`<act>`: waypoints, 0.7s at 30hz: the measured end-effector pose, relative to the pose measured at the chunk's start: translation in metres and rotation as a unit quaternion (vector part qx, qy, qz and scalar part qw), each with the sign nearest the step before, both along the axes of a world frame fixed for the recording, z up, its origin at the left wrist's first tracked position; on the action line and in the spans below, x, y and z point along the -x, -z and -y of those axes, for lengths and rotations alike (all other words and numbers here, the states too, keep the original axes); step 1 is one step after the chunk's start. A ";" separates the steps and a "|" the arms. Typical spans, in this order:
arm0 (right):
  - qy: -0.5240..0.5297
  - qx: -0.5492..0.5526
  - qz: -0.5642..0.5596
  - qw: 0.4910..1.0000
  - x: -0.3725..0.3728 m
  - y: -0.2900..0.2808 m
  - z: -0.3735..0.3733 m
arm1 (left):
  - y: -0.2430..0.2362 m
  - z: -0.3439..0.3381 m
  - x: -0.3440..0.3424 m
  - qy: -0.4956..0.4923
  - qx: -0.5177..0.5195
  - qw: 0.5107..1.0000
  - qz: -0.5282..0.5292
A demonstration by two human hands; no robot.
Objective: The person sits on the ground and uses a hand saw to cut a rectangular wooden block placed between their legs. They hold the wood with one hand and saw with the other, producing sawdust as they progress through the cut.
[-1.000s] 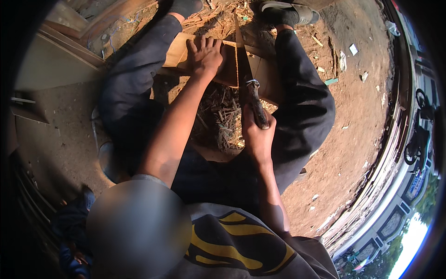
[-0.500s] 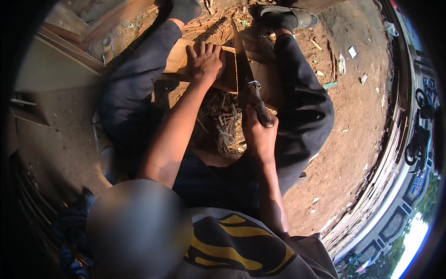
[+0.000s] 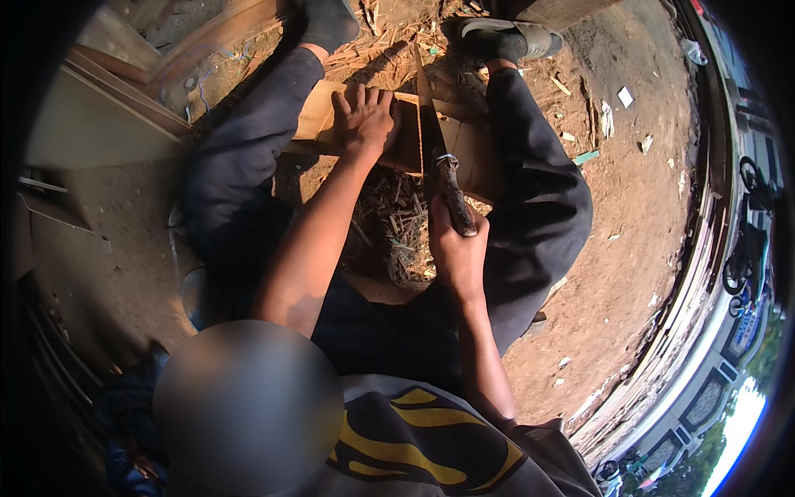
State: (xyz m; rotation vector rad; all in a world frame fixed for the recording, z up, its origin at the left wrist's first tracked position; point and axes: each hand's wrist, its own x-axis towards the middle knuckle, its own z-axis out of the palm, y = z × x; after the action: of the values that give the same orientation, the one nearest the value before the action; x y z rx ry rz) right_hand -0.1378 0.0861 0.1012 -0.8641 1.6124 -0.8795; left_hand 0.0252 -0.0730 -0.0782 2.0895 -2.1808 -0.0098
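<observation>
A handsaw (image 3: 427, 112) with a long tapering blade lies across a wooden board (image 3: 317, 114), its tip pointing away from me. My right hand (image 3: 458, 253) is wrapped round the saw's dark, worn handle (image 3: 455, 199). Left of the blade, my left hand (image 3: 366, 122) rests flat on the board with its fingers spread. The board spans between my lower legs, partly in shadow. How deep the blade sits in the wood cannot be made out.
Wood shavings and splinters (image 3: 404, 236) litter the ground under and beyond the board. Wooden panels (image 3: 99, 124) lean at the left. My feet in sandals (image 3: 530, 37) stand at the far side. Scraps dot the dirt floor (image 3: 629, 215); parked motorbikes (image 3: 745, 240) are at the far right.
The saw and my right hand sit slightly closer to me. My left hand and the board also appear a little lower in view; the left hand keeps its flat hold.
</observation>
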 end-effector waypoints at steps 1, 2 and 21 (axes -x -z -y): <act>-0.007 -0.001 -0.007 1.000 0.001 0.001 0.001 | -0.003 -0.001 0.003 -0.007 -0.007 1.000 -0.013; 0.002 0.005 0.002 1.000 0.005 -0.003 -0.014 | -0.011 -0.004 0.012 -0.012 -0.012 0.999 -0.027; -0.008 -0.024 -0.034 0.999 0.021 -0.035 -0.078 | -0.040 -0.003 0.027 -0.022 -0.053 0.998 -0.001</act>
State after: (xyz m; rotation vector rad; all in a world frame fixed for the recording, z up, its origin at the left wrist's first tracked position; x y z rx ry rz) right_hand -0.1589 0.1640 0.1359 -0.8798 1.6771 -0.8048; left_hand -0.0016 -0.0703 -0.0378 2.1903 -2.1791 -0.1251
